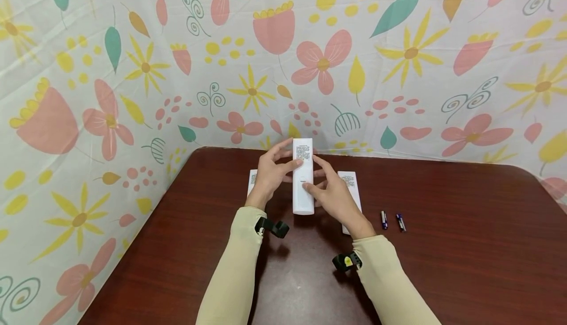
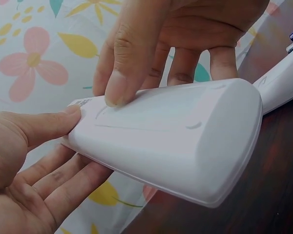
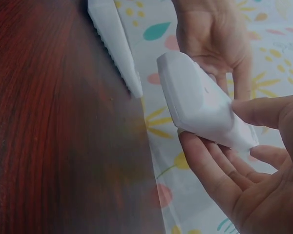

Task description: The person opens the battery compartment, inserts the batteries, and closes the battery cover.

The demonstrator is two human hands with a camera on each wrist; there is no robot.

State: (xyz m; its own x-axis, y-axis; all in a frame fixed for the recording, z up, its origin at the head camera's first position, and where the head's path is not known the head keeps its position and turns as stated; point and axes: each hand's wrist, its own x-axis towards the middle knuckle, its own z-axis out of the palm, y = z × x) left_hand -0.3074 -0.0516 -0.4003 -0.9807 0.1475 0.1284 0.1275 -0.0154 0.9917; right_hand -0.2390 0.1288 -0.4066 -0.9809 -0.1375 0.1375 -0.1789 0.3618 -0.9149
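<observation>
A white remote control (image 1: 303, 194) is held up above the table, its back with a printed label and battery cover turned toward me. My left hand (image 1: 271, 173) grips its far part from the left, thumb on the back near the label. From the right, my right hand (image 1: 335, 198) holds it too, fingers beneath. In the left wrist view the right thumb (image 2: 121, 73) presses at the upper edge of the battery cover (image 2: 156, 109), which sits in place. In the right wrist view, the remote's near end (image 3: 178, 80) sticks out beyond the fingers.
Two more white remotes lie on the dark wooden table (image 1: 443, 266): one (image 1: 252, 178) partly behind the left hand, another (image 1: 354, 192) partly behind the right. Two batteries, one (image 1: 384, 219) beside the other (image 1: 400, 222), lie at the right. A flower-patterned cloth (image 1: 283, 83) hangs behind.
</observation>
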